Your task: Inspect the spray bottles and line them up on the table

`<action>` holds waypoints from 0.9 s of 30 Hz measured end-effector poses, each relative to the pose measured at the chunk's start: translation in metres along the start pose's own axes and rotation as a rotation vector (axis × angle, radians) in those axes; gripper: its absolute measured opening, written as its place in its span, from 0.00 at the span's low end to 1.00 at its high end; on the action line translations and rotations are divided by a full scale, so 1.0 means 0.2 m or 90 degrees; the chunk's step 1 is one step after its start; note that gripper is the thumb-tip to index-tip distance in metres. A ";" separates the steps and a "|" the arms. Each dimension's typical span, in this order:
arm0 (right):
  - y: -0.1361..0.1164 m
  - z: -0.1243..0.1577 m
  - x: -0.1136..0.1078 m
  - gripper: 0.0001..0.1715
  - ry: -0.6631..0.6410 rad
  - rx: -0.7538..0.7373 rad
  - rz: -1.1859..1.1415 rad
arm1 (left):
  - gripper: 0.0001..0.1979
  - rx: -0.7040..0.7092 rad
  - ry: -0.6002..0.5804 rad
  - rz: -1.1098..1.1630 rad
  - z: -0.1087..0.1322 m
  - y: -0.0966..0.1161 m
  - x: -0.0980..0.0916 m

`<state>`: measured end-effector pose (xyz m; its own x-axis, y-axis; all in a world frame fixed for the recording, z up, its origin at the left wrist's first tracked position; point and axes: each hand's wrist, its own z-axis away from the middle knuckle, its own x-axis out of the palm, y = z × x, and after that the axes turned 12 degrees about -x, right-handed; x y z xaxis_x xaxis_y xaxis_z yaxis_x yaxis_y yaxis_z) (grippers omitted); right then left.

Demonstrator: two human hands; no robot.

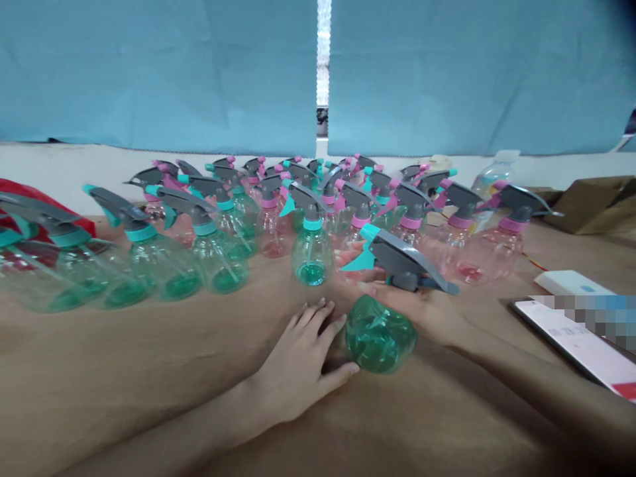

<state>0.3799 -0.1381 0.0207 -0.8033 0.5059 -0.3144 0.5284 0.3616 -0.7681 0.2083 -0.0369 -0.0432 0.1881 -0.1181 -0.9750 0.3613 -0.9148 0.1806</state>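
Observation:
A green clear spray bottle (pixel 380 338) is tilted in front of me, with a grey and teal trigger head (pixel 405 262) above it. My right hand (pixel 397 301) is around its neck, the thumb in front and the fingers behind the head; the hand hides the collar. Palm down and fingers spread, my left hand (pixel 303 361) lies on the brown table just left of the bottle's body. Its thumb tip is at the bottle's lower edge; I cannot tell if they touch. Just beyond stands another green spray bottle (pixel 312 255) with a teal collar.
Rows of green spray bottles (pixel 169 268) and pink spray bottles (pixel 489 252) fill the back of the brown table (pixel 149 371). At right are a phone (pixel 576 338), a white box (pixel 571 283) and a cardboard box (pixel 596 205). Red material (pixel 44 205) lies at far left.

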 end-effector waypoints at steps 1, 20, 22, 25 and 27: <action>0.01 0.00 0.00 0.08 0.006 0.020 -0.012 | 0.32 0.001 0.004 0.001 0.00 0.00 0.00; 0.02 0.02 0.01 0.13 0.029 0.077 -0.085 | 0.31 -0.006 -0.002 0.009 0.00 0.01 -0.01; 0.02 0.02 0.01 0.13 0.040 0.074 -0.074 | 0.31 -0.007 0.000 0.007 0.00 0.00 -0.01; 0.02 0.02 0.01 0.11 0.052 0.055 -0.050 | 0.31 -0.004 -0.001 0.001 0.00 0.00 0.00; 0.02 0.02 0.01 0.11 0.053 0.049 -0.047 | 0.31 -0.003 0.000 0.000 0.00 0.00 0.00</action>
<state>0.3787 -0.1384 0.0147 -0.8123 0.5440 -0.2103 0.4430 0.3411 -0.8291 0.2087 -0.0371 -0.0421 0.1890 -0.1185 -0.9748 0.3656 -0.9128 0.1819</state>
